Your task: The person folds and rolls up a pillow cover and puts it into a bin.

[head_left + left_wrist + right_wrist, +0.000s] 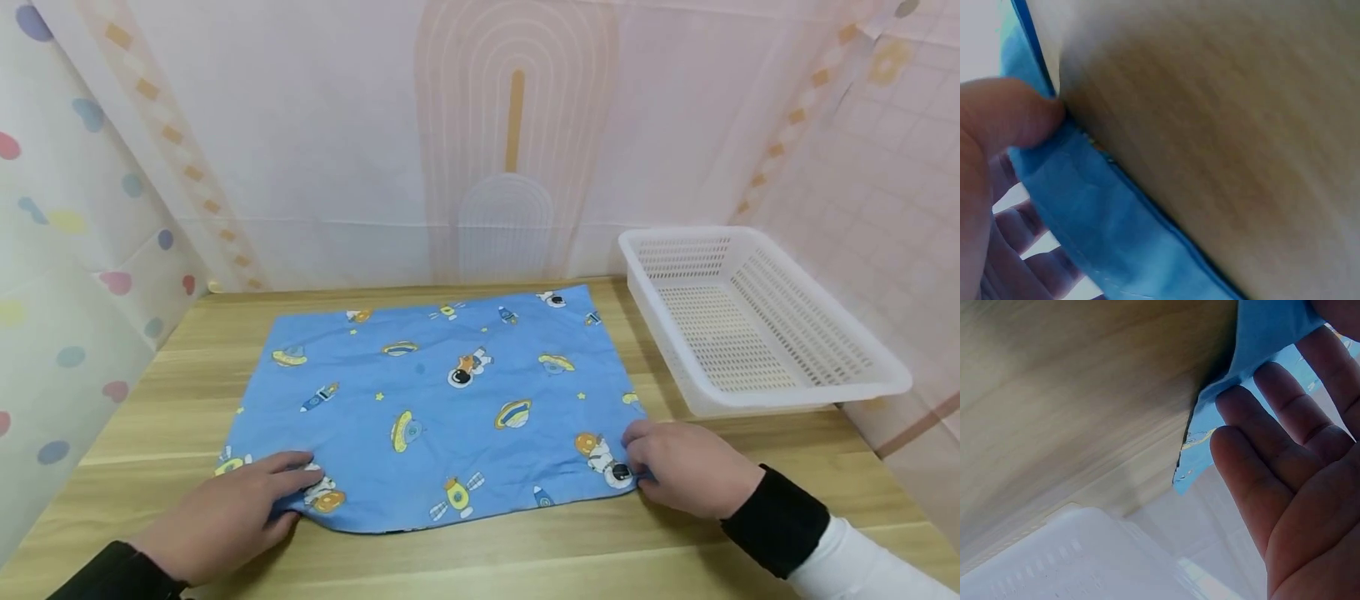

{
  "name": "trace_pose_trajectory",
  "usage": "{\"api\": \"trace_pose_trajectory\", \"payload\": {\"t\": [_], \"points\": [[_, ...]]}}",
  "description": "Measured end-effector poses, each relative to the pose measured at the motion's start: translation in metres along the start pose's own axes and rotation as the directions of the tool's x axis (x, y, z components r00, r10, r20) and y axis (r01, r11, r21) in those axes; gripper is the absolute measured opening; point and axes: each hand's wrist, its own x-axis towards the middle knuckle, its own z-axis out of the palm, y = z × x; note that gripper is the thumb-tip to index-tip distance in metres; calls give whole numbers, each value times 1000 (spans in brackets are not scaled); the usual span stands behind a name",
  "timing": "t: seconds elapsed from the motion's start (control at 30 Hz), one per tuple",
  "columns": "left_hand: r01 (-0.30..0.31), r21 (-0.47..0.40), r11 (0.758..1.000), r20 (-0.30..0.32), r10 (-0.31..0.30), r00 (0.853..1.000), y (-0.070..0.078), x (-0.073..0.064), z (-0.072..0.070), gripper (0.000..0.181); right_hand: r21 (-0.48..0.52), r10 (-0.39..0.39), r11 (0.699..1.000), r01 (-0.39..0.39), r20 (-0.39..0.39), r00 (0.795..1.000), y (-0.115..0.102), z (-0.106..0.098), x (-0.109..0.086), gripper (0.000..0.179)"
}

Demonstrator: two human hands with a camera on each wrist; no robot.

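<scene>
Pale sheet (337, 142) w/ big arch print makes the background, right behind the bench (525, 550). Blue space-print cloth (442, 396) lies spread over the middle of the bench, its far side near the bench's far edge. L hand (228, 512) is at the near L corner of the cloth: thumb (1016, 109) on one side, fingers (1016, 225) slightly apart on the other, pinching the hem. R hand (693, 467) pinches the near R corner; its fingers are rather straight, but the R wrist view cuts off the thumb, so I can't tell how firm.

Step in hand is prob. the handling of the near edge by both corners. To do it well, IMO: take only the hem, pull equally w/ both hands & keep them level, so the edge doesn't twist. Fabric seems thin, may crease easily, so go slowly; smooth the curl by the L hand 1st.

Bench top is light wood grain. White basket (810, 398) stands toward its far R corner, near the cloth but apart. L wall (45, 333) has coloured dots & hearts, R wall (900, 208) a faint grid.
</scene>
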Motion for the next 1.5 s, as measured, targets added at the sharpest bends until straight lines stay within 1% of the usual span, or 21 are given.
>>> {"api": "trace_pose_trajectory", "payload": {"t": [0.2, 0.27, 0.33, 0.43, 0.5, 0.63, 0.73, 0.87, 1.0, 1.07, 1.2, 1.3, 1.43, 1.5], "points": [[11, 6, 1000, -30, -11, 999, 2, 1, -1, 44, -28, -41, 999, 39, -60, 997, 1, 2, 2, 32], [28, 8, 1000, -20, -27, 999, 3, 1, -2, 43, -30, -49, 998, 47, -73, 996, 1, 2, 3, 30], [54, 2, 999, 0, -54, 999, 5, 3, -3, 47, -30, -46, 999, 43, -80, 996, 1, 2, 3, 28], [88, 2, 996, 21, -88, 996, 8, 7, -3, 52, -22, -17, 1000, 15, -74, 997, 1, 2, 3, 26], [106, 3, 994, 28, -106, 994, 10, 9, -4, 47, -16, 5, 1000, -6, -62, 998, 0, 2, 4, 25], [119, 12, 993, 20, -119, 993, 12, 13, -4, 25, -3, 47, 999, -47, -34, 998, -1, 0, 5, 26], [114, 24, 993, -9, -113, 994, 14, 13, -4, 15, -2, 64, 998, -64, -26, 998, -1, -1, 6, 27], [112, 38, 993, -39, -111, 993, 15, 13, -4, 14, -1, 77, 997, -77, -21, 997, -1, 0, 7, 26], [112, 42, 993, -24, -111, 993, 16, 16, -5, 15, -16, 81, 997, -81, -22, 996, -1, 0, 8, 22], [106, 44, 993, -13, -105, 994, 16, 17, -6, 15, -24, 72, 997, -73, -23, 997, -1, 0, 8, 25], [89, 55, 995, -54, -86, 995, 17, 17, -4, 10, -35, 53, 998, -55, -40, 998, -2, 2, 8, 26], [81, 66, 995, -84, -76, 994, 18, 17, -3, 11, -35, 54, 998, -56, -51, 997, -2, 3, 8, 24], [91, 53, 994, -56, -88, 995, 18, 17, -5, 15, -21, 67, 997, -68, -32, 997, -3, 2, 9, 23], [97, 44, 994, -42, -96, 995, 18, 17, -5, 17, -18, 60, 998, -61, -28, 998, -3, 2, 9, 23]]}}
